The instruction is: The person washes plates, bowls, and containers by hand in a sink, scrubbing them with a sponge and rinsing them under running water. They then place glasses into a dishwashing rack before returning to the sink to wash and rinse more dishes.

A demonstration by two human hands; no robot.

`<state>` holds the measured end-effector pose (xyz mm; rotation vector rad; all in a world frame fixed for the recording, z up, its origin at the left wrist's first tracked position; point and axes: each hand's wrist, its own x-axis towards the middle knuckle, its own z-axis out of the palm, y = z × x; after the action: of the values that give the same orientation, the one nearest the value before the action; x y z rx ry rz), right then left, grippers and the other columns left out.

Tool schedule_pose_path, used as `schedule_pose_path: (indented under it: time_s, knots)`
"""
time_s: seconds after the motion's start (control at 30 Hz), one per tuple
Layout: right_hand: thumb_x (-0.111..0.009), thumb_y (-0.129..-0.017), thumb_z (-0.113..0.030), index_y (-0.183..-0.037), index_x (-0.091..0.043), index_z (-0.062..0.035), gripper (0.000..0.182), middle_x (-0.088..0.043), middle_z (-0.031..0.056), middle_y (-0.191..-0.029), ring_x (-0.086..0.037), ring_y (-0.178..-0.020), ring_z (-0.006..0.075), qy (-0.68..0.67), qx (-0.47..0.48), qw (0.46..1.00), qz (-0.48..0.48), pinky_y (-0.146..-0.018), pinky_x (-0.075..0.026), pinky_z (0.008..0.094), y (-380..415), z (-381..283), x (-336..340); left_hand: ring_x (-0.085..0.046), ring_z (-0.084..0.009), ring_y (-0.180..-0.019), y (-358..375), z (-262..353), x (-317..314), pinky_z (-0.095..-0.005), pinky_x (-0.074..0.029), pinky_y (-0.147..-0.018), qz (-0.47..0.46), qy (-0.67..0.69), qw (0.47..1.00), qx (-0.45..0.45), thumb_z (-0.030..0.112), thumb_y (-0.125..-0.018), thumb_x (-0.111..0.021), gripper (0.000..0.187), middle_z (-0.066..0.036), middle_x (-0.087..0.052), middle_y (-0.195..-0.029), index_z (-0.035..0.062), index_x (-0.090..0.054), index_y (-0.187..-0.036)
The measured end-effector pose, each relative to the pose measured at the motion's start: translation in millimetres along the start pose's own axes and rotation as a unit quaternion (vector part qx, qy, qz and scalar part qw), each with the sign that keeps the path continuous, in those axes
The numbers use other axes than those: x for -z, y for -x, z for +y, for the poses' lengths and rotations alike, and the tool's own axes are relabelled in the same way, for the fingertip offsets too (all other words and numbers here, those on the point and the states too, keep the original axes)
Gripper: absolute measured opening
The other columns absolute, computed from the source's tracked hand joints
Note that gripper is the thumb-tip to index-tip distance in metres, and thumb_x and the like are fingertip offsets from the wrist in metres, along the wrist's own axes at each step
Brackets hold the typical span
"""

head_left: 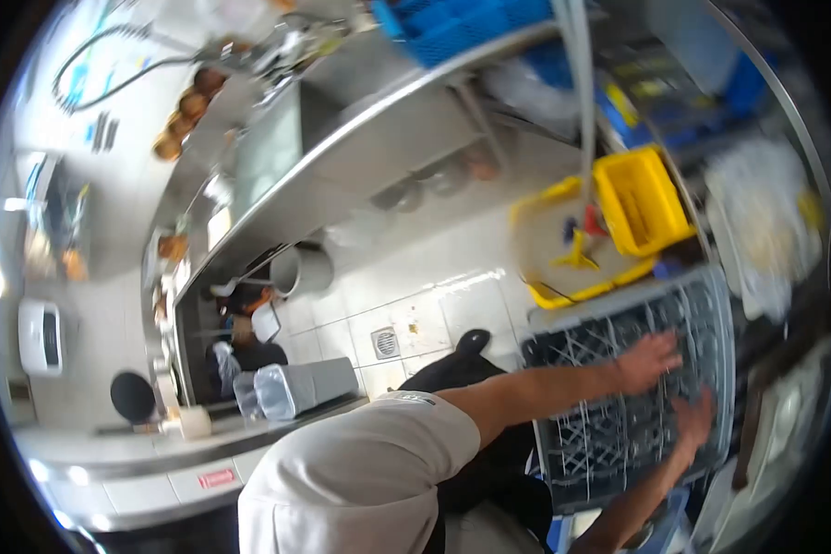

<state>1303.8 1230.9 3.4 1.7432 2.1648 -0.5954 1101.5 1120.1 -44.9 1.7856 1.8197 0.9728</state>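
A grey dishwasher rack (725, 369) with a criss-cross grid of compartments lies at the right, dark inside. My left hand (651, 360) reaches across its upper part, fingers stretched out and somewhat blurred, with nothing seen in them. Lower down, my right hand (692, 420) overlaps the rack's right side, its fingers apart and pointing up. A ring shows on a finger of the left hand. Clear, rounded shapes show faintly in some of the rack's compartments.
Beyond the rack stands a yellow mop bucket (563, 295) with a yellow wringer (642, 203). A steel counter (342, 138) carries a blue crate (471, 23). Below left are a grey bin (314, 388) and a floor drain (385, 343). Plastic bags (762, 222) sit at far right.
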Motion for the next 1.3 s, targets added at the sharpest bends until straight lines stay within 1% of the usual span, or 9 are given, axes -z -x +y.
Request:
schedule_pose_path:
  time_s: [0.1, 0.3, 0.43, 0.67, 0.7, 0.83, 1.03, 1.2, 1.3]
  knots:
    - [-0.070, -0.074, -0.037, -0.130, -0.049, 0.0035, 0.072, -0.039, 0.0224, -0.142, -0.036, -0.131, 0.0371, -0.034, 0.059, 0.997, -0.023, -0.110, -0.029, 0.0423, -29, 83, -33, -0.036, -0.0382, -0.131, 59, -8, 75, -0.0474, -0.035, -0.105, 0.028, 0.088, 0.996, -0.004, 0.009, -0.072, -0.067, 0.067, -0.021, -0.034, -0.141, 0.0116, -0.042, -0.134]
    - [-0.060, -0.083, -0.026, -0.128, -0.050, 0.0004, 0.053, -0.054, 0.0181, -0.125, -0.048, -0.117, 0.0367, 0.239, 0.058, 0.964, 0.106, -0.100, -0.039, 0.0441, -49, 36, -100, -0.054, -0.0349, -0.113, 292, -103, 276, -0.0398, -0.048, -0.092, 0.078, 0.073, 0.942, 0.318, 0.011, -0.084, -0.060, 0.044, -0.015, -0.047, -0.127, 0.0081, -0.049, -0.126]
    - [-0.057, -0.087, -0.020, -0.119, -0.053, 0.0004, 0.038, -0.056, 0.0132, -0.116, -0.051, -0.108, 0.0264, 0.043, 0.227, 0.955, 0.185, -0.094, -0.042, 0.0363, 5, -185, -111, -0.062, -0.0268, -0.099, 493, -169, 374, -0.0356, -0.053, -0.082, 0.258, 0.053, 0.836, 0.481, 0.010, -0.081, -0.064, 0.039, -0.014, -0.055, -0.117, 0.0045, -0.054, -0.119]
    - [-0.057, -0.091, -0.013, -0.094, -0.058, -0.0023, 0.011, -0.055, 0.0006, -0.085, -0.051, -0.081, 0.0094, -0.288, 0.564, 0.740, -0.227, -0.075, -0.042, 0.0238, 335, -737, -41, -0.064, -0.0252, -0.088, 690, -185, 620, -0.0343, -0.052, -0.075, 0.541, -0.110, 0.710, 0.437, 0.007, -0.081, -0.064, 0.036, -0.015, -0.060, -0.111, 0.0032, -0.057, -0.116]
    - [-0.057, -0.091, -0.012, -0.095, -0.059, -0.0030, 0.010, -0.056, 0.0009, -0.085, -0.051, -0.080, 0.0097, -0.371, 0.584, 0.663, -0.287, -0.075, -0.042, 0.0237, 355, -800, -50, -0.065, -0.0234, -0.087, 705, -189, 655, -0.0324, -0.053, -0.075, 0.554, -0.134, 0.709, 0.416, 0.006, -0.082, -0.064, 0.035, -0.015, -0.059, -0.113, 0.0020, -0.057, -0.116]
    - [-0.052, -0.096, -0.027, -0.113, -0.056, -0.0013, 0.031, -0.061, 0.0090, -0.109, -0.059, -0.103, 0.0170, -0.371, 0.422, 0.692, -0.453, -0.090, -0.045, 0.0300, 378, -985, -130, -0.065, -0.0195, -0.084, 762, -211, 759, -0.0295, -0.053, -0.073, 0.597, -0.189, 0.696, 0.351, -0.002, -0.082, -0.062, 0.035, -0.014, -0.057, -0.115, 0.0003, -0.056, -0.116]
    - [-0.054, -0.093, -0.028, -0.113, -0.058, -0.0031, 0.032, -0.061, 0.0089, -0.108, -0.058, -0.099, 0.0198, -0.363, 0.187, 0.883, -0.230, -0.085, -0.047, 0.0319, 268, -1195, -357, -0.064, -0.0166, -0.078, 925, -239, 777, -0.0269, -0.052, -0.069, 0.656, -0.206, 0.594, 0.417, 0.000, -0.083, -0.063, 0.031, -0.013, -0.057, -0.115, 0.0016, -0.059, -0.113]
    - [-0.057, -0.091, -0.023, -0.098, -0.063, -0.0056, 0.020, -0.063, 0.0079, -0.095, -0.061, -0.087, 0.0182, -0.429, 0.264, 0.737, -0.450, -0.075, -0.052, 0.0321, 419, -1397, -370, -0.064, -0.0174, -0.077, 1087, -220, 720, -0.0298, -0.052, -0.070, 0.722, -0.071, 0.329, 0.605, 0.007, -0.082, -0.064, 0.030, -0.013, -0.060, -0.109, 0.0048, -0.061, -0.112]
    - [-0.057, -0.092, -0.021, -0.101, -0.061, -0.0056, 0.018, -0.063, 0.0066, -0.092, -0.060, -0.079, 0.0128, -0.120, 0.473, 0.634, -0.600, -0.071, -0.051, 0.0268, 538, -1495, -369, -0.063, -0.0165, -0.076, 1150, -183, 715, -0.0299, -0.051, -0.069, 0.748, -0.087, 0.211, 0.623, 0.011, -0.082, -0.064, 0.029, -0.012, -0.062, -0.103, 0.0057, -0.062, -0.111]
